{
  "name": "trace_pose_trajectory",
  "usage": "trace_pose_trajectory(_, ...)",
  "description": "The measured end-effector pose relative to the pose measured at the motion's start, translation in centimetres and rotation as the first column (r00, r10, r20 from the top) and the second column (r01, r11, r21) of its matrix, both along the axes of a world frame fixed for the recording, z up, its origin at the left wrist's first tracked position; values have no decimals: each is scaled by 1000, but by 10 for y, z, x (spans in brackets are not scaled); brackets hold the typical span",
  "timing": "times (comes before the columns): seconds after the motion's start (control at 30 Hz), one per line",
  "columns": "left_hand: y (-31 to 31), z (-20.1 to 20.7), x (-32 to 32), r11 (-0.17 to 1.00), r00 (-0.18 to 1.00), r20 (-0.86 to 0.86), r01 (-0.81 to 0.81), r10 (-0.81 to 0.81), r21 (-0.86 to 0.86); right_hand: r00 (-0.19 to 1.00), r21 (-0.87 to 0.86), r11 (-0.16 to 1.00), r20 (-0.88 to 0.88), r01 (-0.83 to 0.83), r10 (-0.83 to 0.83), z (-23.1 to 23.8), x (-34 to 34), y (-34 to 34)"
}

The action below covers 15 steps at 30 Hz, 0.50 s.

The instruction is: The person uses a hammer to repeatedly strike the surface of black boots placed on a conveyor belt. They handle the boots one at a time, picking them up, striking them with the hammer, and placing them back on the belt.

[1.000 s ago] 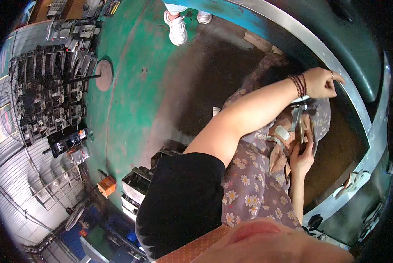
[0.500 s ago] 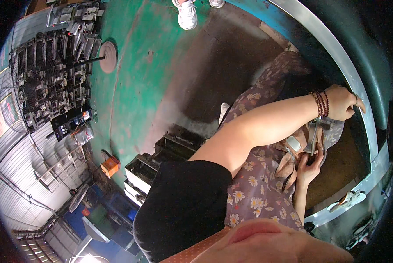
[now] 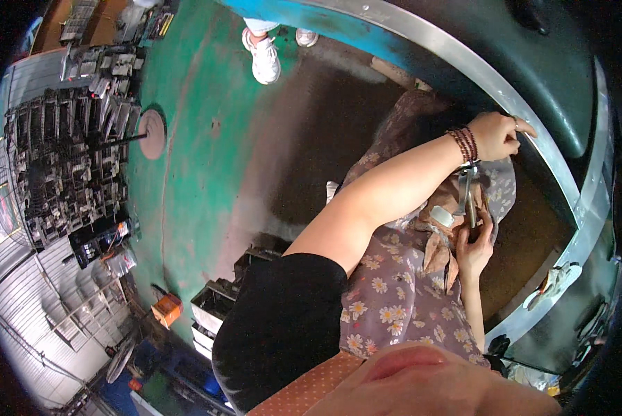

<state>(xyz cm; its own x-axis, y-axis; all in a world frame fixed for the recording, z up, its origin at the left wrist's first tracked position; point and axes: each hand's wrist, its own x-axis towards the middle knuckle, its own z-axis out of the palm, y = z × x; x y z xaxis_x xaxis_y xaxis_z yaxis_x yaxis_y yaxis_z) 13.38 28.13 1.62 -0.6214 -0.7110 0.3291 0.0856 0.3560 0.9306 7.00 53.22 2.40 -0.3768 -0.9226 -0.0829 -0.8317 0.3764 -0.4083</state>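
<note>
My left hand (image 3: 498,136), with beaded bracelets at the wrist, is at the metal rim (image 3: 557,166) of the table. Most of its fingers are curled in, while one reaches onto the rim; whatever they grip is hidden. Below it, over my lap, my right hand (image 3: 474,251) is closed around a shiny, slender metal piece (image 3: 465,193), whose exact kind I cannot make out. Beside that lie a small whitish block (image 3: 441,215) and crumpled brown cloth (image 3: 437,255), on my flowered apron (image 3: 394,305).
Dark green padding (image 3: 547,90) lies beyond the rim, with a pale glove-like bundle (image 3: 557,281) at its near corner. Another person's white shoe (image 3: 263,62) stands on the green floor (image 3: 193,152). Dark bins (image 3: 217,301), an orange box (image 3: 166,310) and a laden rack (image 3: 64,152) are at left.
The whole view has shifted, so the hands, rim and lap appear farther left and the shoes and rack lower. Both hands keep much the same pose.
</note>
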Motion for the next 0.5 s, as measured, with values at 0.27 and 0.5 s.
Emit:
trace_pose_trajectory(0.27, -5, -28, -3, 1000, 997, -78, 23, -23, -7, 998, -115, 991, -23, -63, 61, -18, 0, -7)
trace_pose_trajectory(0.5, 0, -48, -13, 969, 988, -88, 144, -128, 200, 1000, -40, 999, -4, 17, -17, -34, -2, 3)
